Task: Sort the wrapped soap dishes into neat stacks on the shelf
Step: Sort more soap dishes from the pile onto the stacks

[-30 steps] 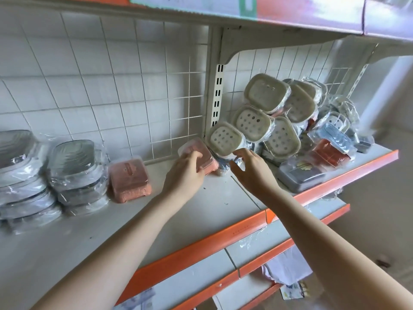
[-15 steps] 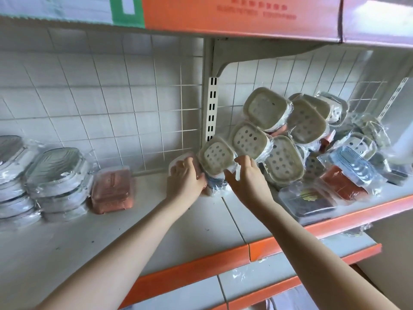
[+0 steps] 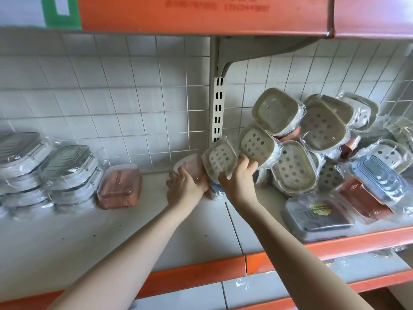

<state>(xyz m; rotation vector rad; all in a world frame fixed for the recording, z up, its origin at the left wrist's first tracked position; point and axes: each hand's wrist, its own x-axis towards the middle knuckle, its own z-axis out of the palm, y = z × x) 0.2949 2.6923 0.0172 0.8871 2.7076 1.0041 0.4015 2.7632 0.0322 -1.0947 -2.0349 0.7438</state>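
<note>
A loose heap of wrapped soap dishes (image 3: 292, 168) leans against the wire back panel at the right of the shelf (image 3: 111, 231). My left hand (image 3: 185, 186) grips a pink wrapped dish (image 3: 192, 164) at the heap's left edge. My right hand (image 3: 239, 177) holds the lower edge of a beige perforated dish (image 3: 220, 156) that stands tilted beside the pink one. At the far left are two neat stacks of grey wrapped dishes (image 3: 69, 173), with a single pink boxed dish (image 3: 119, 186) next to them.
An upper shelf with an orange front (image 3: 201, 12) hangs low overhead, held by a slotted upright (image 3: 218, 108) and bracket. A dark boxed dish (image 3: 317, 213) and red and blue wrapped dishes (image 3: 380, 186) lie near the orange shelf lip (image 3: 335, 245). A lower shelf juts out below.
Both hands have closed in on the heap's left edge. The right hand has risen to take the beige perforated dish, and the left hand has slid further over the pink dish. The view tilted up.
</note>
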